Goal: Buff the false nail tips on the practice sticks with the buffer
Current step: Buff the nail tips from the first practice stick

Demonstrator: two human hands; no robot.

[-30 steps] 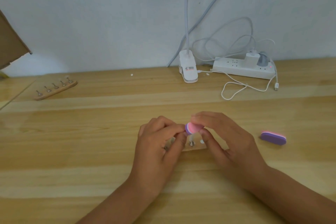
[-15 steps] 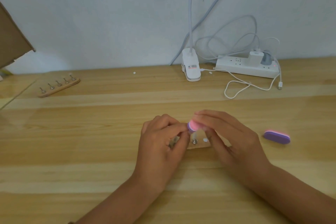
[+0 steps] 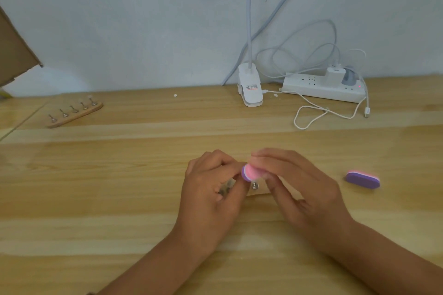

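Pink and purple, the buffer (image 3: 249, 172) is pinched in the curled fingers of the right hand (image 3: 304, 189) over the middle of the wooden table (image 3: 119, 175), touching the left hand (image 3: 211, 194), whose fingers close on a small metal stick (image 3: 225, 190).

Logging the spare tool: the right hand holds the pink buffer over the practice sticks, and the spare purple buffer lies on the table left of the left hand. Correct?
No. The head view shows the spare purple buffer on the table right of the right hand, not left of the left hand. The right hand does hold the pink buffer over the practice sticks.
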